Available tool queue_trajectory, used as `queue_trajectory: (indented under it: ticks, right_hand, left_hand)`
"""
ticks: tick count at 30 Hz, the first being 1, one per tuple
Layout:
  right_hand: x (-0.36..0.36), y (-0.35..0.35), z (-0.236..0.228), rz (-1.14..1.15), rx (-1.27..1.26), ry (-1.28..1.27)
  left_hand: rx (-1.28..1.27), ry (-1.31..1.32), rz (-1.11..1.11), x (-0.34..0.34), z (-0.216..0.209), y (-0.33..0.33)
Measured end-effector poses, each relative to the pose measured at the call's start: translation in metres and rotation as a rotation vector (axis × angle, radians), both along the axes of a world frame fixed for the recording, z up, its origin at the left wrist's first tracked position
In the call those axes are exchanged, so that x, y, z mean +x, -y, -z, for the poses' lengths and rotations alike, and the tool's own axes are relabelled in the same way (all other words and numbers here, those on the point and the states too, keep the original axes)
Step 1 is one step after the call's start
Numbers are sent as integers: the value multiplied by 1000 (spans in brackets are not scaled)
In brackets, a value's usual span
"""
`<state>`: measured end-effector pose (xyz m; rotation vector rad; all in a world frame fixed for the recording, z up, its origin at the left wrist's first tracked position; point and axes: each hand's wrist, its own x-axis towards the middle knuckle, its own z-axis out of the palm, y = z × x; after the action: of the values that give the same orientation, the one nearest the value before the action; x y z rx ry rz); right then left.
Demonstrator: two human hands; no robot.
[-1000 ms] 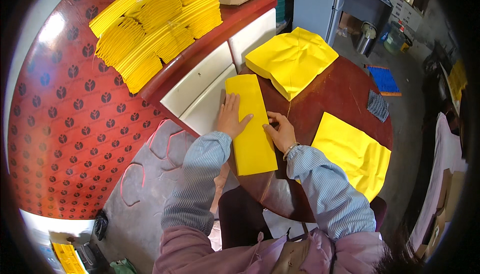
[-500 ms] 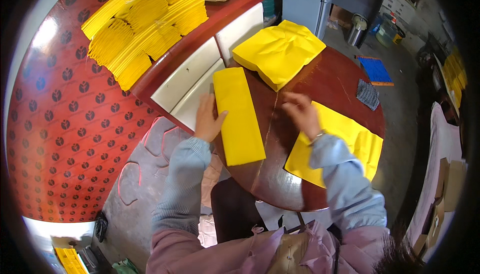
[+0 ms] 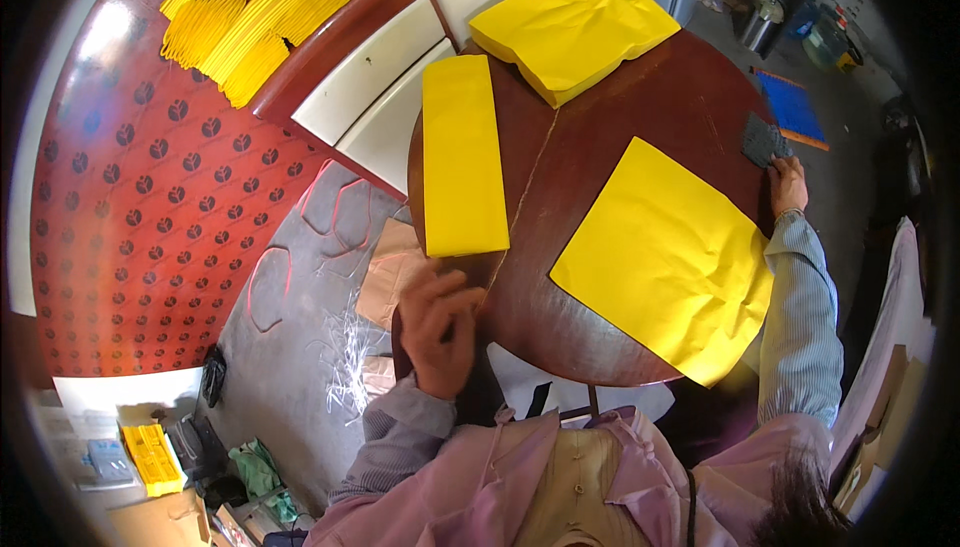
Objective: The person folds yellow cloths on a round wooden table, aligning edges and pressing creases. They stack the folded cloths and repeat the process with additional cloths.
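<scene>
The right grip [image 3: 788,187] is touching a grey cloth [image 3: 762,137], whether pinching unclear, while the left grip [image 3: 440,322] is hovering loosely spread, a folded yellow sheet [image 3: 464,152] lying just beyond it.

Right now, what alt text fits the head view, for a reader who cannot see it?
A person's right grip touches a gray textured cloth at the right edge of a round red-brown table. The blurred left grip, seemingly empty, is near a long folded yellow packet; a creased yellow sheet and a wrinkled yellow stack also lie there.
</scene>
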<state>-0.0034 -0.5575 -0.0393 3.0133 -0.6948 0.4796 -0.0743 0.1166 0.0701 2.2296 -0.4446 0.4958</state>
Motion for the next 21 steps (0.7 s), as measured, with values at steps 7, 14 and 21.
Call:
queue_trajectory:
  ticks: [7,14,21]
  right_hand:
    - [9,-7,-26,104,236,26]
    - [-87,-92,-44,-138,539,374]
    - [-249,-183,-13,253,414,133]
  left_hand:
    - [-161,-81,286,-22,9,53]
    - [-318,-301,409,-26,-55,26]
    - [-1207,305,1150,-45,-213,-9]
